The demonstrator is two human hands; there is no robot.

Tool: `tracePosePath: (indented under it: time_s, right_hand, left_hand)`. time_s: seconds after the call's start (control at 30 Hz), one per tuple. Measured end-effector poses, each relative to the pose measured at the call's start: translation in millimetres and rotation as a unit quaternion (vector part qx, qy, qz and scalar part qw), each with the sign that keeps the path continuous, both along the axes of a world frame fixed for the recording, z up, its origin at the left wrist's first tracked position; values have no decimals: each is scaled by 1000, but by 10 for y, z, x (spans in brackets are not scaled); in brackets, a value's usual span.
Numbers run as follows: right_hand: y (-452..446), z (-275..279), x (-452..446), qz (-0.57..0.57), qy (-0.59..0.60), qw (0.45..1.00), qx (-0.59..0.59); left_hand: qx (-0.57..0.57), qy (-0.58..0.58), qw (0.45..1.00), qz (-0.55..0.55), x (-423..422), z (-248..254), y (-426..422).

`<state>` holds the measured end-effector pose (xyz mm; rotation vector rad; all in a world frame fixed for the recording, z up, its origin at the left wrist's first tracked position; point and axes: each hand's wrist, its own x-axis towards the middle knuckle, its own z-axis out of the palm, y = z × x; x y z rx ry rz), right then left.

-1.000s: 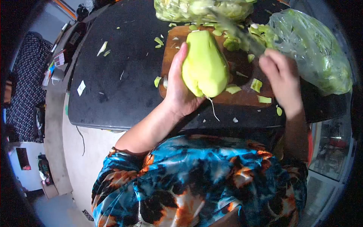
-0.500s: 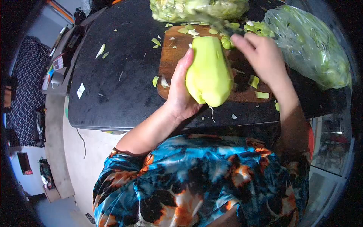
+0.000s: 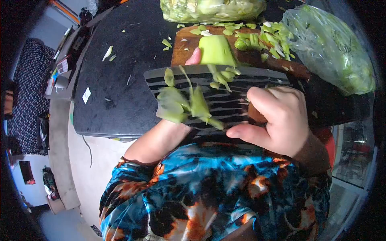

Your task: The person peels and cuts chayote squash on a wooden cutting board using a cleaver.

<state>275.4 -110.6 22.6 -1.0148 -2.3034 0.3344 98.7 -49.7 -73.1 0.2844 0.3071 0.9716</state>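
My left hand (image 3: 194, 57) grips a peeled, pale green vegetable (image 3: 216, 50), smooth and pear-shaped like a chayote. Only its thumb shows; the blade hides the other fingers and the vegetable's lower part. In my right hand (image 3: 279, 118) is a broad cleaver (image 3: 231, 100), held by its brown handle with the wide blade across the vegetable, nearer the camera. Several green scraps (image 3: 199, 102) cling to the blade, blurred in places. I cannot tell whether the edge touches the vegetable. Behind them lies a wooden cutting board (image 3: 183, 46).
Green slices and trimmings (image 3: 277, 40) lie on the board's far right. A clear bag of cut greens (image 3: 213, 11) stands at the back, another plastic bag of greens (image 3: 333, 52) at the right. Scraps dot the black table (image 3: 120, 84).
My right hand has swung the cleaver from the board's far side toward me, and the blade now covers much of the vegetable. My left hand keeps its place.
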Motion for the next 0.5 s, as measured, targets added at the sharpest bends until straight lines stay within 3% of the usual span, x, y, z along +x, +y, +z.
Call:
tracePosePath:
  time_s: [0.13,0.17,0.27,0.37,0.4,0.5]
  right_hand:
    - [340,-204,9,-116,-49,990,60]
    - [515,-272,21,-179,-48,981,49]
    - [1132,-423,304,-320,-29,946,38]
    - [1245,-393,514,-319,28,947,3]
    - [1189,-365,520,-310,46,950,-10]
    - [978,-294,518,-220,131,964,-76]
  left_hand:
    - [70,9,997,18,27,145,-231]
    - [58,139,987,50,98,276,-185]
    - [124,152,978,66,168,364,-199]
    - [41,52,997,31,50,296,-77]
    - [70,0,997,-22,-18,199,9]
    - [33,45,998,10,-36,214,32]
